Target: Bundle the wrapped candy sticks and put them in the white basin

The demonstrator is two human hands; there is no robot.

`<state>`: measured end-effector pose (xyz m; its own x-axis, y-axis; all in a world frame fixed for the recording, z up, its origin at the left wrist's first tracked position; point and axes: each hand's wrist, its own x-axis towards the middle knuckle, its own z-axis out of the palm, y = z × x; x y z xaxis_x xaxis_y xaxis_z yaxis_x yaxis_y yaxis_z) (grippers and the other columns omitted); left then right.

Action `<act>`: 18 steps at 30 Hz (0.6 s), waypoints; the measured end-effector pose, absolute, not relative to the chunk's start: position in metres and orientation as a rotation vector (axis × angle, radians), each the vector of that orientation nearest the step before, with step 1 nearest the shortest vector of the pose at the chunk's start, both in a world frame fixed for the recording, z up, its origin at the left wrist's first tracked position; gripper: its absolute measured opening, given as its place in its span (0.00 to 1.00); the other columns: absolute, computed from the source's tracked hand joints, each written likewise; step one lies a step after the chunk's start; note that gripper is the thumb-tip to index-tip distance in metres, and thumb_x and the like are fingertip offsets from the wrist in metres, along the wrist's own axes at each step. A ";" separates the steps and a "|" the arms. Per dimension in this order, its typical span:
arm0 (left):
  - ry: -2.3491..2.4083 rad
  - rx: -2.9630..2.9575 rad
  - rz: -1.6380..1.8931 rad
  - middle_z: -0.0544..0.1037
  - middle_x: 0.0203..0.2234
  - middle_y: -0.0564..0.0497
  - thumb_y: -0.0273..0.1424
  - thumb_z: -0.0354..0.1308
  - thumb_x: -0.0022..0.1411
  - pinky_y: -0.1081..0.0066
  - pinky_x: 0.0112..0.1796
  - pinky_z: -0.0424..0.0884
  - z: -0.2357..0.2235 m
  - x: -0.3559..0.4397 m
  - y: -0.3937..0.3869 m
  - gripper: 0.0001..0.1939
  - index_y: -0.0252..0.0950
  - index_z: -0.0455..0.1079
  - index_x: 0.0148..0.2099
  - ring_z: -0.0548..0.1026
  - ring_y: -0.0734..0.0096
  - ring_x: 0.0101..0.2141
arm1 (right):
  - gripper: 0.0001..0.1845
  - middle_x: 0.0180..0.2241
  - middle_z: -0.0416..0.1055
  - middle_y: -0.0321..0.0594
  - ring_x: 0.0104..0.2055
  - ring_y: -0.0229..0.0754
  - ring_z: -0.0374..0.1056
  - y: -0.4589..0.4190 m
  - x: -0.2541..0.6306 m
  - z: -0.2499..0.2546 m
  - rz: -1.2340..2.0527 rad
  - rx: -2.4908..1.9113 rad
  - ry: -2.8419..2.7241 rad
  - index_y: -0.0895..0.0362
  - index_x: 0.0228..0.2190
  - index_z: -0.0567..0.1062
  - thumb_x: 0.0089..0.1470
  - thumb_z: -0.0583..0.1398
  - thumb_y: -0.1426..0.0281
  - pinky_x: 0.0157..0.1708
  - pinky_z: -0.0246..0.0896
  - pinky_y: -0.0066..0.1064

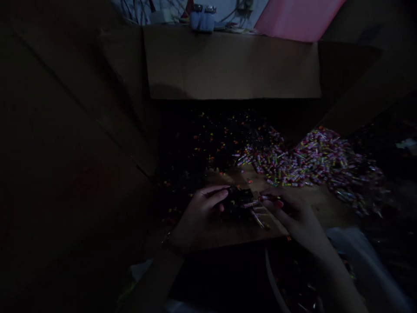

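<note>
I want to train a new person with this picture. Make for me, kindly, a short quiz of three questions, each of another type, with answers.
1. True or false: the heap of small pieces lies mostly in the right half of the picture.
2. What colour is the sheet above the cardboard flap? A) green B) pink C) yellow
3. Which hand is nearer to the heap?

Key: 1 true; 2 B; 3 the right hand

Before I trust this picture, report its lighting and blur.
Head view: very dim overall, brightest around the pink sheet at the top; black shadow under the brown cardboard flap; glints speckle the heap of small pink-and-yellow tubes, whose edges blur together.
</note>
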<state>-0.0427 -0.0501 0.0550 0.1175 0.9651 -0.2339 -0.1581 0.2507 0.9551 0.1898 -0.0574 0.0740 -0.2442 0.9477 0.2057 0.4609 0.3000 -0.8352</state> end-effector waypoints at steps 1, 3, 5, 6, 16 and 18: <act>1.126 0.961 1.037 0.77 0.29 0.49 0.36 0.62 0.54 0.78 0.24 0.64 0.056 -0.043 -0.051 0.17 0.33 0.75 0.45 0.67 0.80 0.22 | 0.09 0.37 0.73 0.39 0.38 0.42 0.70 -0.058 0.190 0.074 0.872 -1.255 -1.836 0.52 0.39 0.73 0.55 0.60 0.65 0.36 0.65 0.31; 1.131 0.995 1.028 0.77 0.29 0.49 0.37 0.61 0.55 0.78 0.24 0.64 0.058 -0.044 -0.053 0.17 0.33 0.75 0.45 0.67 0.80 0.22 | 0.09 0.38 0.73 0.39 0.36 0.42 0.70 -0.060 0.190 0.073 0.935 -1.228 -1.827 0.52 0.40 0.73 0.56 0.59 0.65 0.35 0.65 0.31; 1.128 1.028 1.014 0.78 0.29 0.50 0.37 0.61 0.55 0.77 0.24 0.64 0.062 -0.044 -0.055 0.17 0.34 0.75 0.45 0.67 0.80 0.21 | 0.09 0.37 0.73 0.39 0.36 0.42 0.70 -0.060 0.188 0.074 0.954 -1.200 -1.851 0.52 0.40 0.73 0.56 0.59 0.65 0.35 0.65 0.31; 1.128 1.041 1.010 0.78 0.29 0.50 0.37 0.60 0.55 0.77 0.24 0.64 0.064 -0.044 -0.055 0.16 0.34 0.75 0.45 0.66 0.80 0.21 | 0.08 0.37 0.73 0.39 0.37 0.42 0.70 -0.061 0.187 0.075 0.941 -1.189 -1.872 0.51 0.40 0.73 0.56 0.59 0.66 0.35 0.65 0.31; 1.170 1.094 0.915 0.74 0.21 0.53 0.36 0.59 0.55 0.77 0.24 0.59 0.069 -0.051 -0.056 0.16 0.34 0.76 0.45 0.64 0.78 0.21 | 0.07 0.36 0.73 0.37 0.37 0.40 0.70 -0.061 0.179 0.071 0.722 -1.151 -1.946 0.51 0.39 0.72 0.55 0.60 0.69 0.36 0.64 0.29; 1.148 1.073 0.880 0.74 0.22 0.53 0.36 0.59 0.55 0.77 0.23 0.57 0.066 -0.054 -0.056 0.16 0.35 0.76 0.45 0.62 0.80 0.20 | 0.06 0.35 0.73 0.38 0.37 0.41 0.70 -0.062 0.179 0.068 0.642 -1.135 -1.991 0.52 0.38 0.71 0.56 0.59 0.70 0.37 0.64 0.30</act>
<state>-0.0536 -0.0556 0.0659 0.2077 0.9421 -0.2633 -0.0089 0.2710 0.9625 0.1789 -0.0621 0.0681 -0.3314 0.8738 0.3558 0.5014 0.4825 -0.7181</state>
